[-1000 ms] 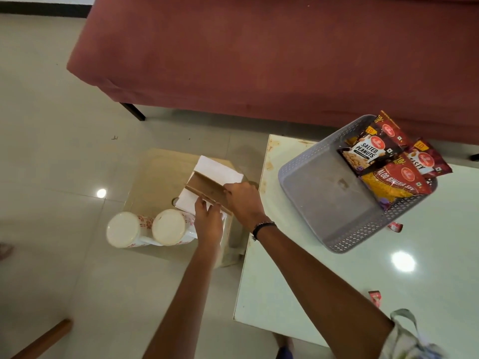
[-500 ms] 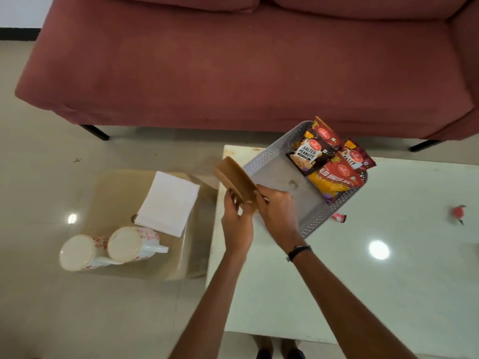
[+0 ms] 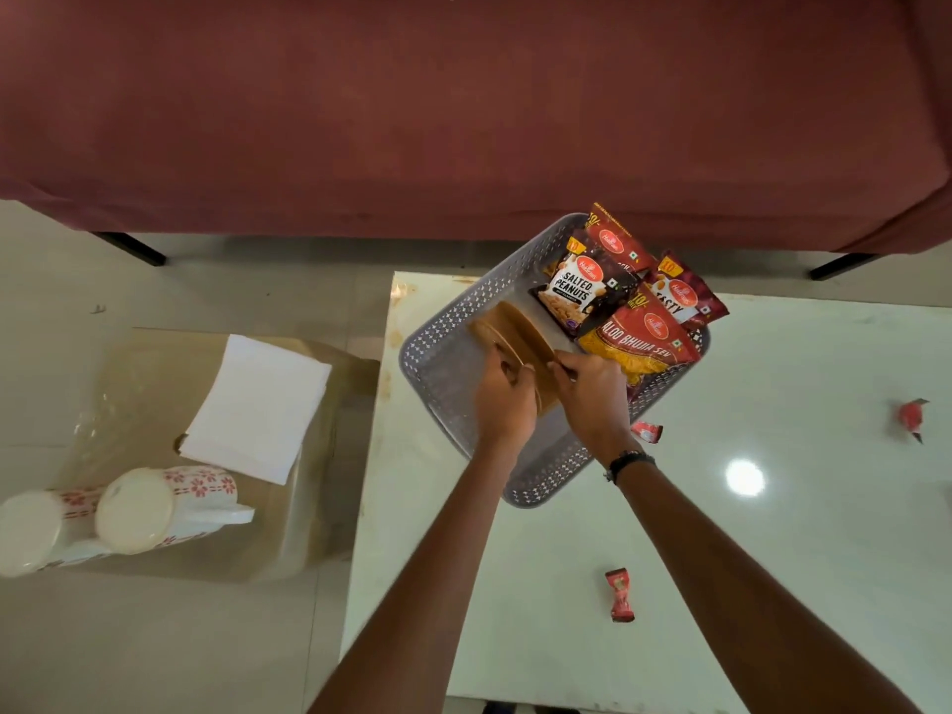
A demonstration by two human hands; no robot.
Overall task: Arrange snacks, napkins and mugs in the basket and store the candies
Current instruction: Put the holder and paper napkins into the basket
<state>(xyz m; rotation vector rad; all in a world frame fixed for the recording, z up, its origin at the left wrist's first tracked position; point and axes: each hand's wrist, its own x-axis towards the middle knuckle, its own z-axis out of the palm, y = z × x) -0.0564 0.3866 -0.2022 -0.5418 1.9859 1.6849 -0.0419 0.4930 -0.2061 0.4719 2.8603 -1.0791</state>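
A grey perforated basket (image 3: 443, 353) sits on the white table (image 3: 772, 507) with several snack packets (image 3: 639, 322) leaning in its far right end. My left hand (image 3: 502, 399) and my right hand (image 3: 592, 394) both grip a stack of brown napkins (image 3: 520, 337), held on edge inside the basket beside the packets. A stack of white napkins (image 3: 257, 404) and two white mugs with red flowers (image 3: 139, 512) rest on a low glass side table at left. Three red candies lie on the white table: one (image 3: 646, 431) by the basket, one (image 3: 619, 594) near the front, one (image 3: 911, 415) at far right.
A maroon sofa (image 3: 463, 105) runs along the far side, its black legs on the pale tiled floor. The low glass side table (image 3: 329, 507) stands just left of the white table, close to its edge.
Both hands lifted the brown napkins off the white stack on the side table and carried them right into the basket. The white napkins and mugs stayed put.
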